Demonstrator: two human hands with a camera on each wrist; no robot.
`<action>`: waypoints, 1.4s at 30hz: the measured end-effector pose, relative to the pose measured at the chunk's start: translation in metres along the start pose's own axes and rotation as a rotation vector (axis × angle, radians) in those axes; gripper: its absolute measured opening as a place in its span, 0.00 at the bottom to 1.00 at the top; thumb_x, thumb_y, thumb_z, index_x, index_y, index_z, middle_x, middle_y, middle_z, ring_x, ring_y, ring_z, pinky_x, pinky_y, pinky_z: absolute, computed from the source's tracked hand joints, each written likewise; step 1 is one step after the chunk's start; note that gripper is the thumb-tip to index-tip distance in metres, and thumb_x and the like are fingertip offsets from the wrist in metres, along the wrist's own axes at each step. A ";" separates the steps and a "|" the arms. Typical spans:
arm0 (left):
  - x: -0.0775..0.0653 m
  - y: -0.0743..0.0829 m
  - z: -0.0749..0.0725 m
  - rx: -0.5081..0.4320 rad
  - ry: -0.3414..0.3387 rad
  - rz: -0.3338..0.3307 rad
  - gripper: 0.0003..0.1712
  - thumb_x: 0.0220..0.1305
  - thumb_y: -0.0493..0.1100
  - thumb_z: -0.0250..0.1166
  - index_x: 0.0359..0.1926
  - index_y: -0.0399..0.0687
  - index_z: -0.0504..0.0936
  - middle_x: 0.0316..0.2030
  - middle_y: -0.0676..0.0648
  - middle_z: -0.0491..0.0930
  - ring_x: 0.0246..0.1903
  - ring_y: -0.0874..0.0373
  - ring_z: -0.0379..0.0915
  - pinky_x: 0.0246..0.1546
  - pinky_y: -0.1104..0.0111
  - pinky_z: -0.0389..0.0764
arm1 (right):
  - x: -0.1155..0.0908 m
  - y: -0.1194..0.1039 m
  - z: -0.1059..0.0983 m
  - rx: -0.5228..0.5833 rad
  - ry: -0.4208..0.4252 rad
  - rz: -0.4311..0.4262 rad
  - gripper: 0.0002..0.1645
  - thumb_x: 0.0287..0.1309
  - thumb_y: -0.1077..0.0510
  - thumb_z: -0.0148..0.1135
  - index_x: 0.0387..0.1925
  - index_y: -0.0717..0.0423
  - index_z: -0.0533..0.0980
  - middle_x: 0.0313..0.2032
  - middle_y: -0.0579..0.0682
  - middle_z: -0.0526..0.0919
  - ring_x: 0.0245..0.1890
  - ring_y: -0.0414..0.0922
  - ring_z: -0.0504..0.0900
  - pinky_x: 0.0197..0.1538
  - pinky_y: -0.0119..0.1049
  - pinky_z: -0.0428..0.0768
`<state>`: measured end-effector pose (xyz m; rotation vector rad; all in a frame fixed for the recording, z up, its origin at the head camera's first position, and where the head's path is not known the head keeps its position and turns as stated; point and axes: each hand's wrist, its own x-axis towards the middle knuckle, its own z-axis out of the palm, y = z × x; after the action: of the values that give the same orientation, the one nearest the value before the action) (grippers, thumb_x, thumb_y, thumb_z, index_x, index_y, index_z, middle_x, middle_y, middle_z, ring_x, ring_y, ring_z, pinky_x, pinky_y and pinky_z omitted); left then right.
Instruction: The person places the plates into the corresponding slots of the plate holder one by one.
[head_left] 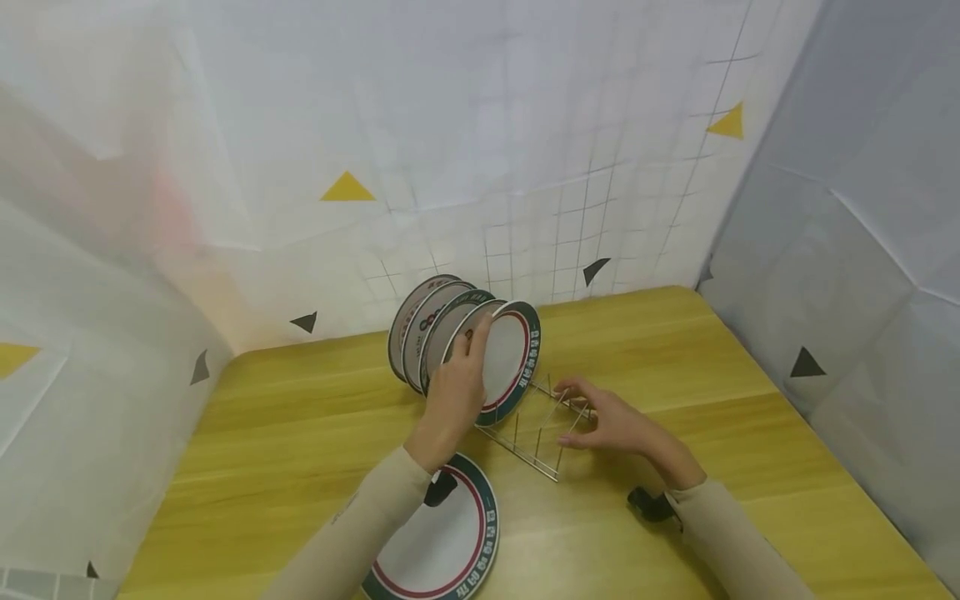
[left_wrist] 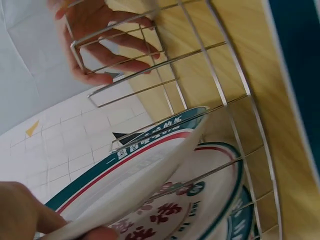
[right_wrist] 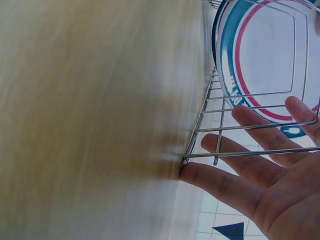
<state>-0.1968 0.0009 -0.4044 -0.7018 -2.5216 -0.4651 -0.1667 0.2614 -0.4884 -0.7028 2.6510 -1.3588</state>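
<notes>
On the far left, a pale wall (head_left: 90,467) borders the wooden worktop (head_left: 255,454). Next along, low in the head view, a loose plate (head_left: 450,550) lies on the worktop, with a green rim, a red ring and a white centre; the left sleeve (head_left: 367,517) and a dark wrist device (head_left: 440,489) pass over it, hiding part of it. Behind it, several plates (head_left: 416,342) stand on edge in a tilted row, overlapping so that each mostly covers the one behind.

The left hand (head_left: 456,392) pinches the rim of the front plate (head_left: 506,358), thumb and fingers on opposite faces, and covers its left edge. That plate leans at the right end of the row, by the wire rack (head_left: 525,457), whose bare uprights run on to the right.

The right hand (head_left: 611,421) is at the rack's right end, fingers spread against its wires; how firmly they press, one cannot tell. Another dark device (head_left: 651,505) sits under the right wrist. Beyond the worktop's right edge rises a grey wall (head_left: 862,275) with a black triangle (head_left: 807,363).
</notes>
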 end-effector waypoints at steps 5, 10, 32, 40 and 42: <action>-0.009 0.000 -0.001 -0.006 -0.052 -0.029 0.55 0.55 0.23 0.63 0.77 0.52 0.46 0.40 0.38 0.72 0.11 0.60 0.61 0.10 0.74 0.61 | 0.000 0.002 0.000 -0.018 0.000 -0.007 0.45 0.49 0.51 0.76 0.65 0.57 0.63 0.59 0.60 0.76 0.60 0.63 0.75 0.60 0.60 0.73; -0.017 0.000 0.000 0.042 -0.075 -0.033 0.56 0.56 0.24 0.63 0.78 0.51 0.41 0.40 0.38 0.72 0.12 0.62 0.60 0.10 0.77 0.60 | 0.000 0.001 0.000 -0.051 0.004 -0.015 0.54 0.49 0.49 0.76 0.72 0.47 0.56 0.59 0.59 0.77 0.61 0.60 0.74 0.58 0.62 0.74; -0.038 -0.019 -0.033 -0.129 -0.035 -0.012 0.40 0.65 0.39 0.65 0.73 0.41 0.57 0.41 0.39 0.80 0.24 0.55 0.74 0.23 0.68 0.77 | -0.001 -0.011 0.005 -0.274 0.072 -0.032 0.48 0.54 0.33 0.66 0.73 0.32 0.58 0.69 0.49 0.69 0.64 0.55 0.73 0.62 0.59 0.71; -0.089 -0.070 -0.071 -0.144 -0.111 -0.141 0.23 0.62 0.43 0.69 0.57 0.45 0.78 0.24 0.55 0.77 0.18 0.68 0.62 0.20 0.76 0.68 | 0.000 -0.011 0.005 -0.242 0.070 -0.024 0.48 0.54 0.35 0.67 0.74 0.31 0.57 0.68 0.52 0.69 0.63 0.56 0.74 0.61 0.60 0.72; -0.105 -0.092 -0.075 -0.182 -0.176 -0.142 0.23 0.61 0.42 0.69 0.57 0.43 0.78 0.23 0.56 0.75 0.16 0.70 0.60 0.19 0.76 0.68 | 0.000 -0.010 0.005 -0.232 0.064 -0.023 0.49 0.54 0.35 0.67 0.74 0.31 0.56 0.69 0.52 0.69 0.62 0.57 0.75 0.61 0.59 0.73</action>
<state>-0.1415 -0.1474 -0.4154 -0.6571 -2.7315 -0.7192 -0.1619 0.2524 -0.4836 -0.7258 2.8914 -1.1076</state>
